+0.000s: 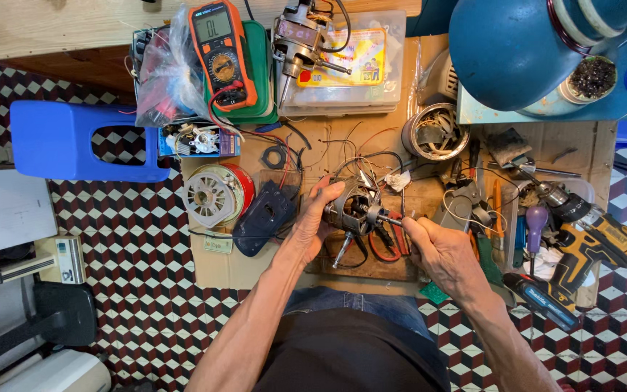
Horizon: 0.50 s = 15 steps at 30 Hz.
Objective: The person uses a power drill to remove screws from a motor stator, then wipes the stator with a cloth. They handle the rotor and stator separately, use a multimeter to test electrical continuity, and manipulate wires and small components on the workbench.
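Head view, frame centre: our left hand point(312, 229) cups motor point(353, 208); right hand point(440, 250) pinches its shaft point(390, 220). Looks heavy, rigid; we'd spare the wires.

Arms: bare from elbow to wrist, no sleeves in view.
Left hand point(312, 225): bare, no glove, no ring seen.
Right hand point(440, 250): bare, no watch or band.
Torso: dark, probably black top.
Legs: blue denim, a strip above the top.
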Available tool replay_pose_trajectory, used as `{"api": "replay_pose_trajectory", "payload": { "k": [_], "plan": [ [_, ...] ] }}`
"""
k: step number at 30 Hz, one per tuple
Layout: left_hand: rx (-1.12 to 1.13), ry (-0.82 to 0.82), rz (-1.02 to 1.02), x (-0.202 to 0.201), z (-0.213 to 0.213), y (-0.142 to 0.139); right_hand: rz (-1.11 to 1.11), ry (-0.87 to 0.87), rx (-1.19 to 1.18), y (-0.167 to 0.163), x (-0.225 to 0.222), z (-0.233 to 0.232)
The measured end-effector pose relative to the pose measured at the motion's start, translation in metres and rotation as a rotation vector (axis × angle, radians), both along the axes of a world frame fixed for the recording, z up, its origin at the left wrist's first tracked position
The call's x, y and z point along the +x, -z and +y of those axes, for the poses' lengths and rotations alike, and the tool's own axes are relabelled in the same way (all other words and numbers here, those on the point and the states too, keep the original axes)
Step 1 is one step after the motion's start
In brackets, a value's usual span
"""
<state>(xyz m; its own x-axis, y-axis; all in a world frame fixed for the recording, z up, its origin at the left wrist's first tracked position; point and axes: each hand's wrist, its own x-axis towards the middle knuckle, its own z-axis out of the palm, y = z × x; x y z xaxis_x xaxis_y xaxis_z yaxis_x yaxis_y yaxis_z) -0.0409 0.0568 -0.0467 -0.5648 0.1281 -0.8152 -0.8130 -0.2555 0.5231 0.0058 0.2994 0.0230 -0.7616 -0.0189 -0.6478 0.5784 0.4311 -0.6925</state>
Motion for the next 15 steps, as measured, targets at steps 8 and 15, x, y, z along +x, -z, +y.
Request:
{"api": "replay_pose_trajectory", "payload": {
  "k": [8,15],
  "plan": [
    [0.284,-0.106,-0.091,0.005,-0.001,-0.001,0.243,-0.150,0.230,-0.015,-0.007,-0.018],
    [0.145,-0.073,-0.027,-0.001,-0.004,0.001,0.302,-0.254,0.205,-0.019,-0.006,-0.011]
  ]
}}
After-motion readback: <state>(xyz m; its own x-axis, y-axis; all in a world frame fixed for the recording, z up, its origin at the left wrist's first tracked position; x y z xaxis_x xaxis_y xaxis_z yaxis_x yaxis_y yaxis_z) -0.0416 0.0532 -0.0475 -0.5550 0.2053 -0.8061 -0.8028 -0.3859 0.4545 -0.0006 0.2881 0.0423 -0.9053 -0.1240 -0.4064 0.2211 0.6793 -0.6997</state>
